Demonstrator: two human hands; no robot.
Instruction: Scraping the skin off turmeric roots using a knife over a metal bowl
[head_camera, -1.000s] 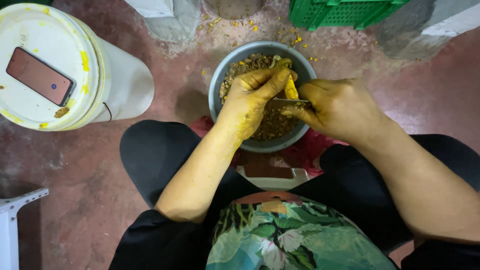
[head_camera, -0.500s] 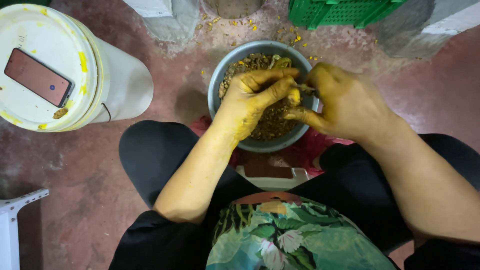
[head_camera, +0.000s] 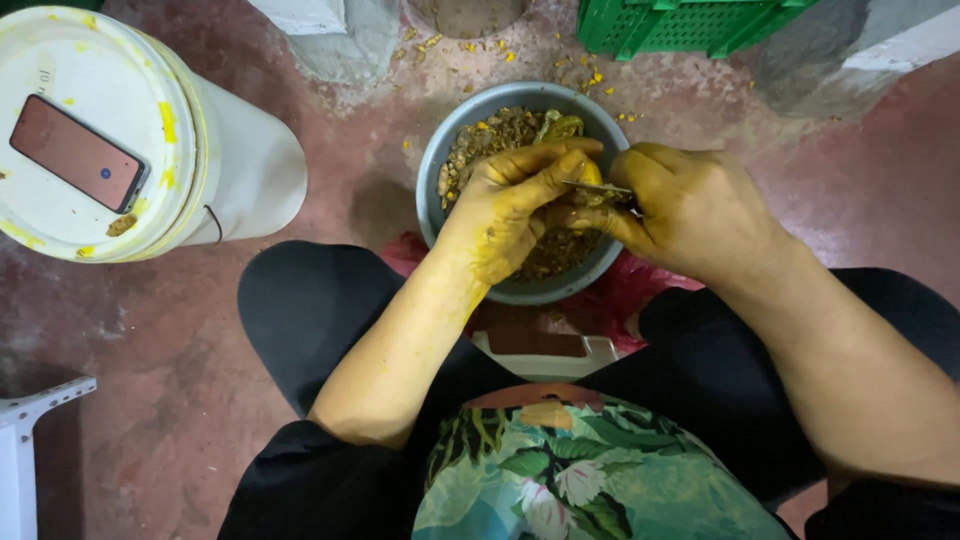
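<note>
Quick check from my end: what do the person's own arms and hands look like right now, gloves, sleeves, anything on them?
Both arms are bare to above the elbow, no sleeves in view. The left hand and right hand wear no gloves, rings or watch. Both are coated in a yellow stain, fading along the forearms.

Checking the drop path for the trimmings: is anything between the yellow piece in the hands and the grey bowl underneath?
Nothing visible. The left hand and right hand hold the yellow piece and a small blade right over the grey bowl, whose open top holds only brown scraps.
</note>
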